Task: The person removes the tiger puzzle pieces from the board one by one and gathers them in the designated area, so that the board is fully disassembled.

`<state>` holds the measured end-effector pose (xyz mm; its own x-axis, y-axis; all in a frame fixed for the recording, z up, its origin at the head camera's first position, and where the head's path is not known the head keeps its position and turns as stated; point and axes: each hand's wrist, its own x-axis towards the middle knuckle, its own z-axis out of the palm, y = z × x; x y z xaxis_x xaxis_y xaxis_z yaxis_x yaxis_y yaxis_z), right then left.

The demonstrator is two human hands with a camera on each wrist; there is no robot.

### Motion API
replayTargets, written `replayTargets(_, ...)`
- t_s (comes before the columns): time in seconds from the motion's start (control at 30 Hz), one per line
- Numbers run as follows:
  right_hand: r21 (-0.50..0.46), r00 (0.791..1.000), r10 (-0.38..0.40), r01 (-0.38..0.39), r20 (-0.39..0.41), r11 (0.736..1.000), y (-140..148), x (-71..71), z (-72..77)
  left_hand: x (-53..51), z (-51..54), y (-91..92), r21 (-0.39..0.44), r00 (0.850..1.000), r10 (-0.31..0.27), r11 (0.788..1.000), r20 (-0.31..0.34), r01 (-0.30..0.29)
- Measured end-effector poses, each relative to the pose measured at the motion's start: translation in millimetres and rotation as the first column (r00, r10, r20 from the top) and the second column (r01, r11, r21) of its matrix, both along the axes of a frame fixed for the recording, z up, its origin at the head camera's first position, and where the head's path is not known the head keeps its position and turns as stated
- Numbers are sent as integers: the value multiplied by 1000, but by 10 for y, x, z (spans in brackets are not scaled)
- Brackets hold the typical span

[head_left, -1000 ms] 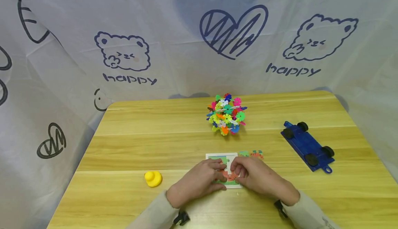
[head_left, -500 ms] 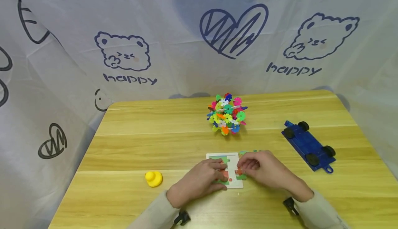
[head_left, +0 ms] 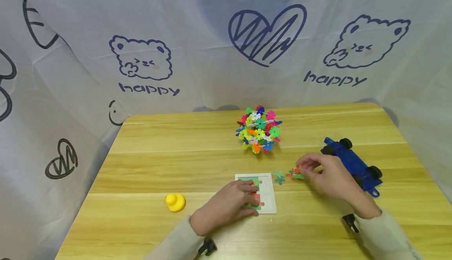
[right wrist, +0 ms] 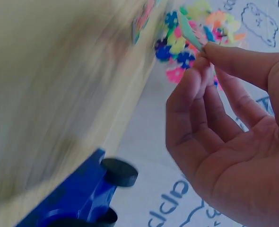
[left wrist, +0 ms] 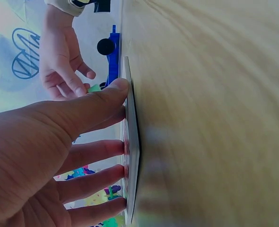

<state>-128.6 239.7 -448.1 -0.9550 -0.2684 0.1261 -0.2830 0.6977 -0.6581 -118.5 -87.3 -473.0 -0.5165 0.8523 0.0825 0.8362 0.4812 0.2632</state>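
Note:
A white puzzle tray (head_left: 269, 197) lies on the table, its left part filled with green and red jigsaw pieces and its right strip bare. My left hand (head_left: 228, 203) rests on it, fingers nearly straight on the fitted pieces, thumb at the near edge in the left wrist view. To the right, my right hand (head_left: 330, 177) pinches a green and red jigsaw piece (right wrist: 190, 35) between thumb and fingertips, raised off the table. Below and left of it lie loose jigsaw pieces (head_left: 279, 177), partly hidden in the head view.
Behind the tray stands a ball of colourful plastic flower discs (head_left: 259, 130). A blue toy car chassis (head_left: 353, 160) with black wheels lies right, partly behind my right hand. At left sits a yellow rubber duck (head_left: 175, 202). Printed cloth (head_left: 205, 64) hangs behind the table (head_left: 141, 173).
My right hand lifted a jigsaw piece out of the tray's right side and carried it right, toward the loose pieces, baring the white strip. The left hand stayed on the tray.

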Motion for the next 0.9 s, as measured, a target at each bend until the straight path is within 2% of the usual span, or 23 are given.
replayTargets(0.13,51,999,-15,14,32,999,111,-44,1,-3,1,5,2,1000,0,1000,0,0)
replayTargets(0.43,100,994,-12,1,106,995,232,-117,-39,-2,-3,4,-23,1000,12,1000,10,-12)
replayTargets(0.63,163,992,-10,-11,127,986,240,-185,-66,-6,3,2,-17,1000,12,1000,8,-12)
replayTargets(0.9,223,986,-43,7,158,975,165,-184,-99,3,12,9,-34,998,38,999,50,-36)
